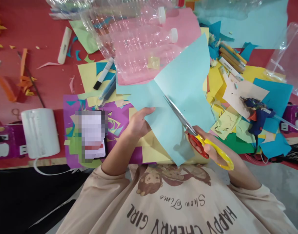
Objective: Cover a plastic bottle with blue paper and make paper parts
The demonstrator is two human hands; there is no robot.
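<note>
Gently now: the left hand (139,124) pinches the blue paper (195,87) in front of the shirt (178,211), and the right hand (211,136) grips the scissors (200,139) by the loops (229,162). To cut well, hold the paper tight and take slow, long snips.

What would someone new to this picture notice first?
Probably the yellow-and-red-handled scissors in the right hand, set against the large light-blue sheet that the left hand holds at centre. Next, perhaps the clear plastic bottles at the top, then the dark-blue glue gun among paper scraps at right.
</note>
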